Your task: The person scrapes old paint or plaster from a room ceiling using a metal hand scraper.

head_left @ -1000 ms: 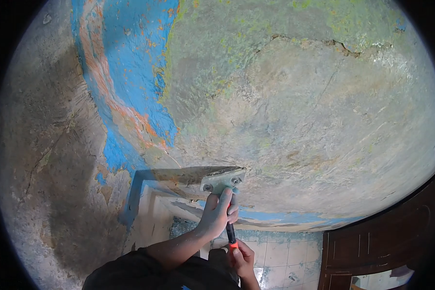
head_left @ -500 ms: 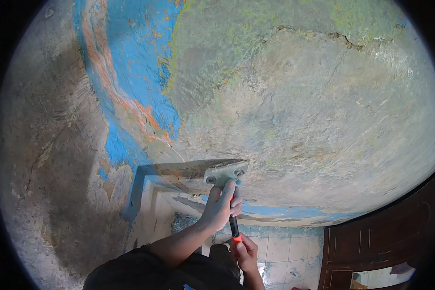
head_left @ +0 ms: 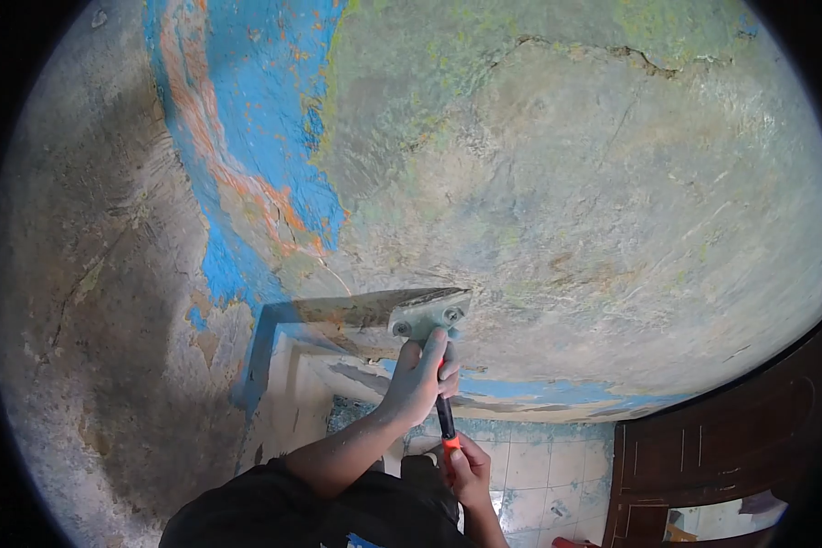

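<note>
A long-handled scraper (head_left: 446,420) is held in both hands, its black handle trimmed in orange-red. Its dusty metal head (head_left: 425,317), with two bolts, has the blade edge against the worn wall (head_left: 539,210). My left hand (head_left: 420,379) is closed around the handle just below the head, thumb lying along the top. Lower down, my right hand (head_left: 468,466) grips the orange end of the handle. Pale dust coats the left fingers. A dark shadow of the tool falls to its left on the wall.
Blue and orange paint (head_left: 274,119) remains in a band on the upper left of the wall. A crack (head_left: 644,59) runs along the upper right. Below are a tiled floor (head_left: 525,466) with dust and debris, and dark wooden furniture (head_left: 703,447) at lower right.
The scraper head and my left hand have shifted slightly upward in view, and the wall's patches have moved a little too. Both hands keep their hold on the handle.
</note>
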